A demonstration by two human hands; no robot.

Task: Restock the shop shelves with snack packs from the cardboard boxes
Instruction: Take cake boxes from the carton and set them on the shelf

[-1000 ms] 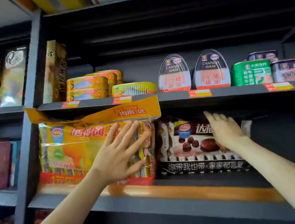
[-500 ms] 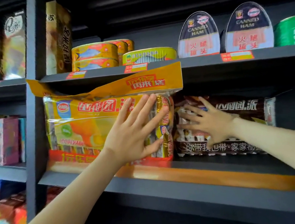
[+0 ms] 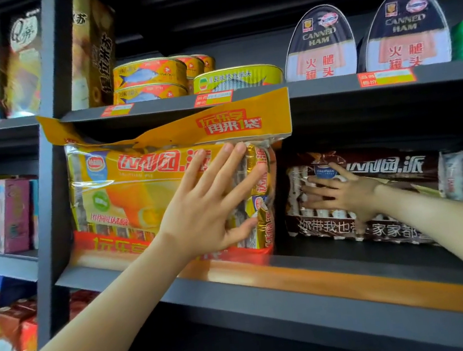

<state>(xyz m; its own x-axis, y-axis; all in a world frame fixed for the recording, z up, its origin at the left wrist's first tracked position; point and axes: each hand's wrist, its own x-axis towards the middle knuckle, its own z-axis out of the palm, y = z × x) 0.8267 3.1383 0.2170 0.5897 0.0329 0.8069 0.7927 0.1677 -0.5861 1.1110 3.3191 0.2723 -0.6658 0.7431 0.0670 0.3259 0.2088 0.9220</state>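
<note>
Your left hand (image 3: 211, 207) lies flat, fingers spread, on the yellow pack (image 3: 151, 196) at frame centre; your right hand (image 3: 346, 193) presses open-palmed on the brown pack (image 3: 394, 184), centre right. Both packs run lengthwise along the shelf (image 3: 310, 279), so probably push straight back.

I see two snack packs side by side on the middle shelf (image 3: 324, 276): the left pack (image 3: 139, 192) stands at the shelf's left end against the upright post (image 3: 53, 179), and the right pack (image 3: 394, 184) sits just beside it, set further back. My left hand (image 3: 208, 207) lies flat on the front of the left pack near its right edge; my right hand (image 3: 346, 193) is spread on the front of the right pack. On the upper shelf (image 3: 315, 86), directly above, fish tins (image 3: 151, 77) are stacked left, ham tins (image 3: 365, 39) stand right. A box (image 3: 92, 46) stands left of the fish tins. Left of the post, more boxes (image 3: 7, 214) sit on a neighbouring shelf.
</note>
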